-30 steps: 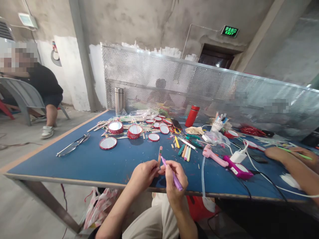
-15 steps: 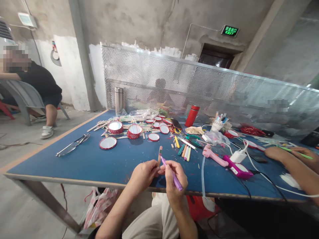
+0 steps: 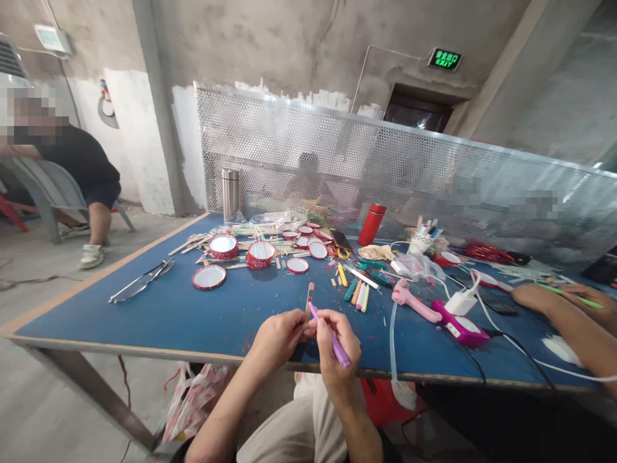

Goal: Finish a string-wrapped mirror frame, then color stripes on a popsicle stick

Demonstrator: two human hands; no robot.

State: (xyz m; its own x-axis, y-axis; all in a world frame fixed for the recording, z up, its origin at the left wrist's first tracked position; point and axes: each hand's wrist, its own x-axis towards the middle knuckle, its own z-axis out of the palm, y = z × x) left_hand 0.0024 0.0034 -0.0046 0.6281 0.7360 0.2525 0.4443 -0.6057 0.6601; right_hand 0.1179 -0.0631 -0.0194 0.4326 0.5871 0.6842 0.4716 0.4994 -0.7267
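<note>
Partly hidden by its own fingers, the left hand (image 3: 282,337) pinches the stick (image 3: 309,301) upright above the table's (image 3: 193,328) near edge. The right hand (image 3: 337,347) grips the purple pen (image 3: 337,344), its tip at the stick; whether they touch is unclear.

Purple marker (image 3: 341,352): one, at the near edge of the desk (image 3: 168,321)
Held craft stick (image 3: 310,297): one
Loose craft sticks (image 3: 190,242): many, too tangled to count
Deep red-rimmed rounds (image 3: 261,254): two, toward the far left corner
Flat red-rimmed discs (image 3: 209,277): at least six, some overlapping
Steel flask (image 3: 231,196): one, by the far left corner
Red bottle (image 3: 371,225): one, near the far edge
Eyeglasses (image 3: 142,281): one pair, nearest the left edge
Pink glue gun (image 3: 415,303): one
Magenta power strip (image 3: 460,325): one
</note>
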